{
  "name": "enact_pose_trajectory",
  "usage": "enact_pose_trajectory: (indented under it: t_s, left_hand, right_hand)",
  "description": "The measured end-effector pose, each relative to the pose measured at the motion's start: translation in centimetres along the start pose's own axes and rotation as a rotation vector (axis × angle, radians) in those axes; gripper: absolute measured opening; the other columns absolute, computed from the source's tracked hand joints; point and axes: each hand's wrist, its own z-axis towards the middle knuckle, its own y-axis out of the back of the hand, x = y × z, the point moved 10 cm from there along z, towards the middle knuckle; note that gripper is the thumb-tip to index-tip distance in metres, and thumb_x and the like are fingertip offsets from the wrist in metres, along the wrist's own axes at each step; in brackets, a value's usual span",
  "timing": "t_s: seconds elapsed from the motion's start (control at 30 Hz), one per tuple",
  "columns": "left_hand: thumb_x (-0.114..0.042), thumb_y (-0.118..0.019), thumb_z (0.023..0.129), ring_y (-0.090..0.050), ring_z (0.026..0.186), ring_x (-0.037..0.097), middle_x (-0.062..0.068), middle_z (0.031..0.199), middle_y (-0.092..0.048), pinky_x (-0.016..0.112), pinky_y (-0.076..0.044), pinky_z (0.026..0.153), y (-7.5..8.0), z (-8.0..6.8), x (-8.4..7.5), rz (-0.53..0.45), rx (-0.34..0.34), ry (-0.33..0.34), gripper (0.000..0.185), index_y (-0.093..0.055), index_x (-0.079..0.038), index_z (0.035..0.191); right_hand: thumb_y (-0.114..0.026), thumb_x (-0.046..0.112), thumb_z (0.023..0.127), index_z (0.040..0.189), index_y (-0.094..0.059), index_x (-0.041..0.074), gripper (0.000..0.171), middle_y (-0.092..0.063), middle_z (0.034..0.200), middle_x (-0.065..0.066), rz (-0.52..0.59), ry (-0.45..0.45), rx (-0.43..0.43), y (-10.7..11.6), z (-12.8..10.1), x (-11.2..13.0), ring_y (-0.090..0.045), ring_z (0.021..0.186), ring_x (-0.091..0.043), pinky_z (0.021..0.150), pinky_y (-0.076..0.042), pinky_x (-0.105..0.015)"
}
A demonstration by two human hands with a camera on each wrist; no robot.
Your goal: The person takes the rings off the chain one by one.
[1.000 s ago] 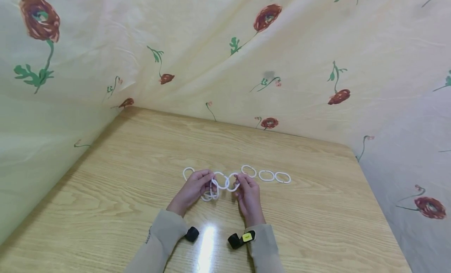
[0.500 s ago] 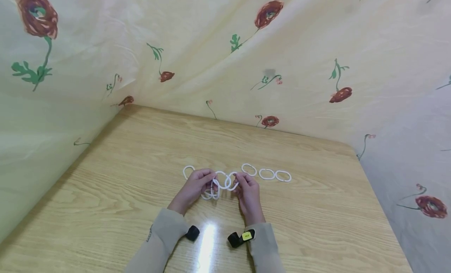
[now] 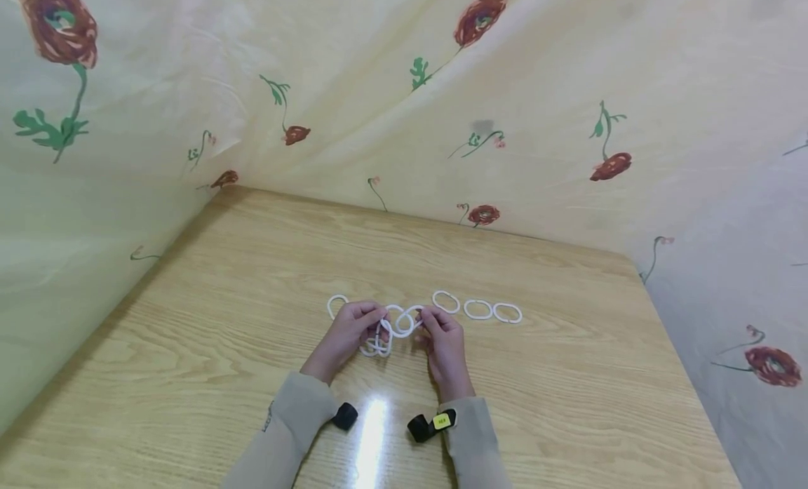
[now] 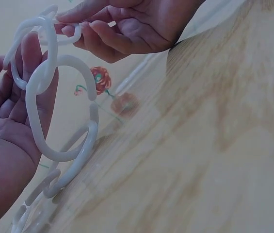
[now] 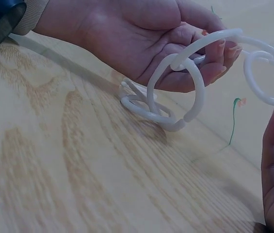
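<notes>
My left hand (image 3: 349, 332) pinches a white plastic chain link near its fingertips. Below it, several joined links (image 4: 33, 114) hang down and bunch close over the wood in both wrist views. My right hand (image 3: 446, 343) holds another white link (image 5: 248, 80) between thumb and fingers. In the head view this link overlaps the one at my left fingertips, in the gap between the two hands. Small breaks show in some of the hanging links. Beyond my left hand lies one more link (image 3: 330, 308), partly hidden by that hand.
Three separate white links lie right of my right hand: a tilted one (image 3: 434, 299), a middle one (image 3: 477, 318) and a right one (image 3: 508, 322). Wood-grain table (image 3: 568, 391) surrounds them. A flower-printed cloth (image 3: 353, 89) stands along its back and sides.
The two links between my hands have slid further over each other, and my right hand has shifted slightly left. My left hand keeps its hold, and the links on the table stay put.
</notes>
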Motion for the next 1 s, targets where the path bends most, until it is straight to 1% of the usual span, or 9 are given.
enact_pose_trajectory:
  t_s: [0.03, 0.1, 0.2, 0.23, 0.3, 0.4, 0.63, 0.87, 1.0]
  left_hand:
    - [-0.007, -0.048, 0.099, -0.061, 0.063, 0.007, -0.006, 0.072, -0.064, 0.017, -0.054, 0.060, 0.00, -0.01, -0.04, 0.000, 0.000, -0.001, 0.032, -0.050, 0.025, 0.104]
    - [-0.007, -0.048, 0.099, -0.061, 0.063, 0.007, -0.006, 0.072, -0.064, 0.017, -0.054, 0.060, -0.03, -0.04, -0.13, -0.004, 0.003, -0.002, 0.027, -0.055, 0.019, 0.100]
    - [-0.006, -0.047, 0.099, -0.061, 0.062, 0.007, -0.006, 0.071, -0.064, 0.017, -0.054, 0.060, -0.06, -0.09, -0.25, -0.017, 0.012, -0.005, 0.018, -0.061, 0.005, 0.094]
    - [-0.006, -0.048, 0.099, -0.061, 0.062, 0.007, -0.005, 0.072, -0.064, 0.017, -0.054, 0.060, -0.06, -0.10, -0.27, -0.020, 0.015, -0.006, 0.018, -0.062, 0.001, 0.092]
    - [-0.006, -0.047, 0.099, -0.061, 0.063, 0.007, -0.005, 0.072, -0.064, 0.016, -0.053, 0.060, -0.02, -0.11, -0.28, -0.027, 0.017, -0.008, 0.018, -0.063, -0.003, 0.090]
    - [-0.007, -0.048, 0.100, -0.060, 0.063, 0.007, -0.004, 0.072, -0.064, 0.016, -0.053, 0.061, 0.10, -0.11, -0.23, -0.027, 0.010, -0.002, 0.019, -0.063, -0.005, 0.089]
    - [-0.010, -0.049, 0.099, -0.061, 0.062, 0.007, -0.004, 0.070, -0.064, 0.016, -0.052, 0.058, 0.39, -0.17, -0.13, -0.008, -0.012, 0.013, 0.018, -0.064, -0.003, 0.092]
    - [-0.009, -0.048, 0.100, -0.061, 0.063, 0.007, -0.005, 0.073, -0.065, 0.016, -0.052, 0.059, 0.18, -0.17, -0.25, -0.010, 0.014, -0.004, 0.018, -0.063, -0.002, 0.092]
    - [-0.008, -0.048, 0.100, -0.061, 0.063, 0.006, -0.005, 0.074, -0.065, 0.016, -0.053, 0.060, 0.25, -0.03, -0.02, -0.010, 0.009, 0.008, 0.018, -0.063, -0.001, 0.093]
  right_hand:
    - [-0.056, 0.007, 0.097, 0.077, -0.070, 0.022, 0.029, -0.064, 0.076, 0.008, -0.006, 0.000, -0.001, -0.02, 0.00, 0.00, -0.055, 0.067, -0.002, 0.053, -0.052, -0.015]
    - [-0.056, 0.006, 0.097, 0.078, -0.070, 0.022, 0.028, -0.064, 0.077, 0.008, -0.028, 0.008, 0.002, -0.13, 0.01, 0.06, -0.056, 0.069, -0.003, 0.054, -0.053, -0.015]
    - [-0.056, 0.004, 0.097, 0.080, -0.070, 0.021, 0.028, -0.064, 0.078, 0.007, -0.052, 0.017, 0.003, -0.21, 0.00, 0.06, -0.056, 0.071, -0.004, 0.055, -0.054, -0.017]
    - [-0.056, 0.004, 0.096, 0.081, -0.070, 0.021, 0.027, -0.064, 0.079, 0.007, -0.059, 0.021, 0.006, -0.26, 0.00, 0.06, -0.057, 0.072, -0.005, 0.056, -0.054, -0.017]
    - [-0.056, 0.003, 0.096, 0.082, -0.070, 0.021, 0.027, -0.065, 0.080, 0.006, -0.068, 0.030, 0.010, -0.32, 0.02, 0.03, -0.057, 0.073, -0.005, 0.057, -0.055, -0.018]
    - [-0.056, 0.004, 0.097, 0.085, -0.070, 0.021, 0.025, -0.066, 0.082, 0.006, -0.075, 0.039, 0.015, -0.39, 0.05, -0.02, -0.058, 0.074, -0.005, 0.057, -0.056, -0.017]
    - [-0.055, 0.004, 0.097, 0.089, -0.070, 0.020, 0.023, -0.066, 0.084, 0.006, -0.071, 0.042, 0.031, -0.59, 0.01, -0.04, -0.059, 0.076, -0.005, 0.058, -0.055, -0.016]
    - [-0.054, 0.003, 0.098, 0.091, -0.069, 0.019, 0.022, -0.065, 0.085, 0.005, -0.070, 0.034, 0.018, -0.51, -0.01, -0.12, -0.059, 0.076, -0.006, 0.056, -0.054, -0.016]
    - [-0.054, 0.004, 0.098, 0.093, -0.069, 0.017, 0.020, -0.065, 0.086, 0.004, -0.077, 0.030, 0.009, -0.45, 0.01, -0.11, -0.059, 0.076, -0.006, 0.057, -0.055, -0.016]
